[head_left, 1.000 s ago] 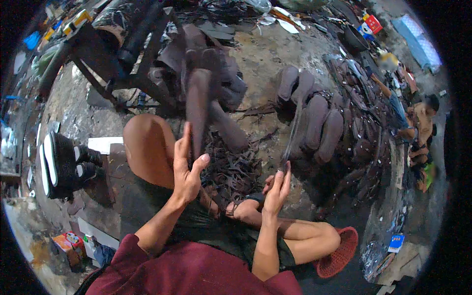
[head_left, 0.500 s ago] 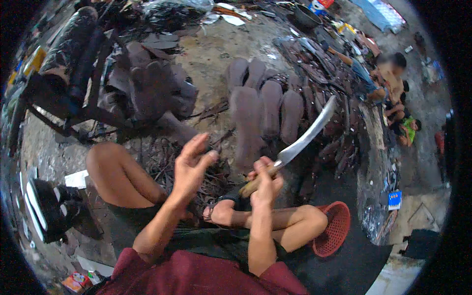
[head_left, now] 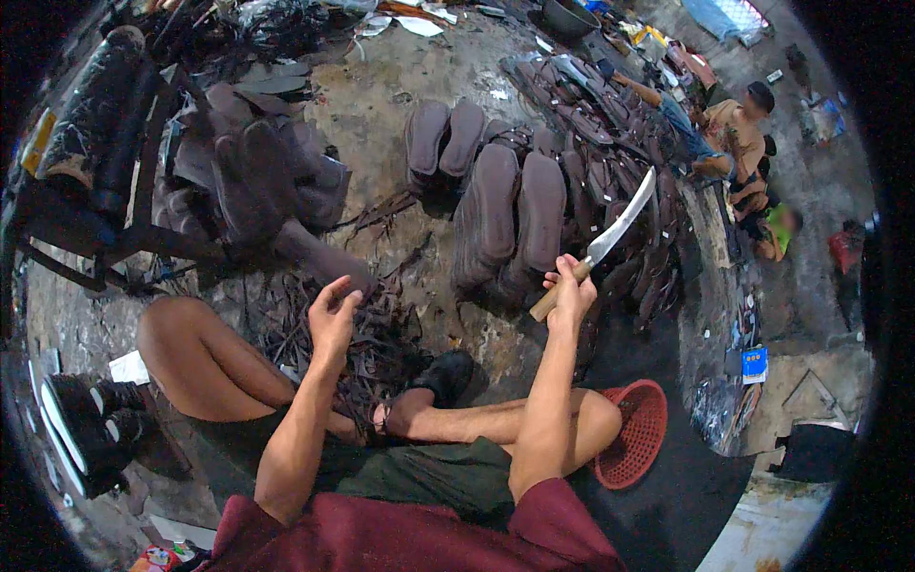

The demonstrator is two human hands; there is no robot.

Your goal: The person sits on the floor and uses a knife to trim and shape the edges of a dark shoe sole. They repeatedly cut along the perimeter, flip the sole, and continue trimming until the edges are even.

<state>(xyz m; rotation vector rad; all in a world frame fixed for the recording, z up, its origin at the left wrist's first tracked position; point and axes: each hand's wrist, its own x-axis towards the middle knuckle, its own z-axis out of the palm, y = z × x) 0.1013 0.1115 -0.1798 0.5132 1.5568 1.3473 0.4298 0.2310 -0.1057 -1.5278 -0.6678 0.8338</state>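
Observation:
A knife (head_left: 620,225) with a long curved blade and a wooden handle is in my right hand (head_left: 572,296), fingers wrapped round the handle, the tip pointing up and away to the right. My left hand (head_left: 332,319) is raised with thumb and fingers apart, close to a loose brown shoe sole (head_left: 319,255); whether it touches the sole I cannot tell. That sole lies at the near edge of a heap of brown soles (head_left: 250,172). Stacked soles (head_left: 494,205) stand in front of my right hand. Dark cut-off strips (head_left: 372,334) litter the ground between my legs.
Beyond the knife spreads a large pile of brown sandals (head_left: 605,143). A red plastic basket (head_left: 637,434) leans by my right knee. At the left stand a dark metal frame with a roller (head_left: 95,124) and black shoes (head_left: 81,424). Another person (head_left: 734,133) sits at the far right.
My right hand has moved forward and to the right with the knife. My left hand has come closer to the loose sole. The whole view has shifted somewhat.

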